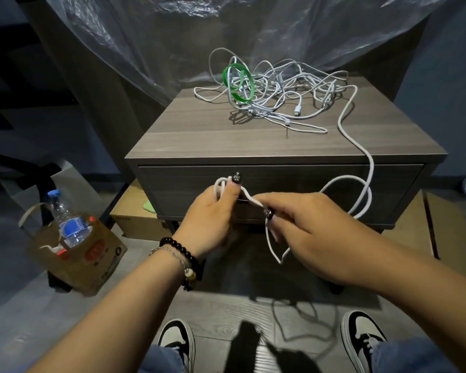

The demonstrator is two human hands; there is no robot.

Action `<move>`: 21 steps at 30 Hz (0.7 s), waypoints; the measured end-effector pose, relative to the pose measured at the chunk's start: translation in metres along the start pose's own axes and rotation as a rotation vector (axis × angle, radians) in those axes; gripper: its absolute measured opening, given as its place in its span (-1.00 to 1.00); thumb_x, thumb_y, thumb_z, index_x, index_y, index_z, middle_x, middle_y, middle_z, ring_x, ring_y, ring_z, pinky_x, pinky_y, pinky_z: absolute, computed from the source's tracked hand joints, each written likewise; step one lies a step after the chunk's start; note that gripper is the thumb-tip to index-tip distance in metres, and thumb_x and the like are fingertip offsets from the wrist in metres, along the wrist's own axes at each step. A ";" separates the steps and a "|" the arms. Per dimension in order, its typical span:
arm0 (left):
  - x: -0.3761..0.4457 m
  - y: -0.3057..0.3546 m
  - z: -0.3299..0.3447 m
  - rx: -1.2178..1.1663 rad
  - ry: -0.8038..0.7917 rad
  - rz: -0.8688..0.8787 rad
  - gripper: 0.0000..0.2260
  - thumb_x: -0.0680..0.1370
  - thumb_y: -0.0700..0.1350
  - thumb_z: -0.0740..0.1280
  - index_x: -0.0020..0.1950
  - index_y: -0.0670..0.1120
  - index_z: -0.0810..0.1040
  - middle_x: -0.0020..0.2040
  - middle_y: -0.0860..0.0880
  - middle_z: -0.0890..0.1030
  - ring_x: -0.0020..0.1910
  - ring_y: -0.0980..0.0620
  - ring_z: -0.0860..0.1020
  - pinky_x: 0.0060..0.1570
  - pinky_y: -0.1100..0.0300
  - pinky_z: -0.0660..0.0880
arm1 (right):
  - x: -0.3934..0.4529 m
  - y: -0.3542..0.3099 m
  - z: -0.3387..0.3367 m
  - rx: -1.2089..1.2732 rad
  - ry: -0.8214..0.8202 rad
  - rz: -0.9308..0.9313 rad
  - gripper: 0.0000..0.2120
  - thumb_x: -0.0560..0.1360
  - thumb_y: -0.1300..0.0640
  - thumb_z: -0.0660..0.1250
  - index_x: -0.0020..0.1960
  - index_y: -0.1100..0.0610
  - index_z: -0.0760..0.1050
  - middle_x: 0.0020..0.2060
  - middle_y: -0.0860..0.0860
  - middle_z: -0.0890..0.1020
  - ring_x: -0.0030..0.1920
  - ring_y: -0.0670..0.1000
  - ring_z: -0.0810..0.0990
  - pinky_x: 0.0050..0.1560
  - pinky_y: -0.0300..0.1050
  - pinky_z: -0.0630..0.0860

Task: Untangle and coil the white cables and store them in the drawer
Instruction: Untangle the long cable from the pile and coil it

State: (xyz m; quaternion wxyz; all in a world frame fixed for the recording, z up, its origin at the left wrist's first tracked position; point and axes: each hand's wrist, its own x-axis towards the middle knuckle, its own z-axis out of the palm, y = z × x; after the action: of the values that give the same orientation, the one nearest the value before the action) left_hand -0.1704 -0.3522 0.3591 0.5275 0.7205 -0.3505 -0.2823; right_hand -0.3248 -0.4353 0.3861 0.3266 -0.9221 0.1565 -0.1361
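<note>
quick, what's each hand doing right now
Left hand: closed, holding small loops of the white cable.
Right hand: closed, pinching the same cable.

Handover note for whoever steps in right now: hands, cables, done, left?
Left hand: grips a few small loops of the thick white braided cable in front of the closed grey wooden drawer.
Right hand: pinches the same cable just beside the loops, feeding it.
That cable runs up over the nightstand's front edge to the tangled pile of thin white cables on top, with a green strap caught in it.
Done: first coil started.
Left: finish this coil, untangle and coil the pile, open the drawer, store all.
</note>
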 end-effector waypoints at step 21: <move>-0.003 0.025 -0.006 -0.716 0.137 -0.157 -0.71 0.65 0.11 0.04 -0.13 -0.08 0.25 -0.03 -0.29 0.66 -0.60 0.11 0.29 -0.55 0.32 0.34 | -0.004 0.010 0.017 -0.174 0.077 -0.152 -0.73 0.53 0.07 0.28 0.20 -0.13 0.55 -0.29 -0.13 0.50 -0.22 -0.03 0.53 -0.22 0.07 0.53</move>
State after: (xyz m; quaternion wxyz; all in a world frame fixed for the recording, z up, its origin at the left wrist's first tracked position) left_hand -0.1720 -0.3514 0.3848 0.7451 0.5321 -0.1370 -0.3780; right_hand -0.3243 -0.4319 0.3660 0.2279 -0.9503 0.1096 -0.1818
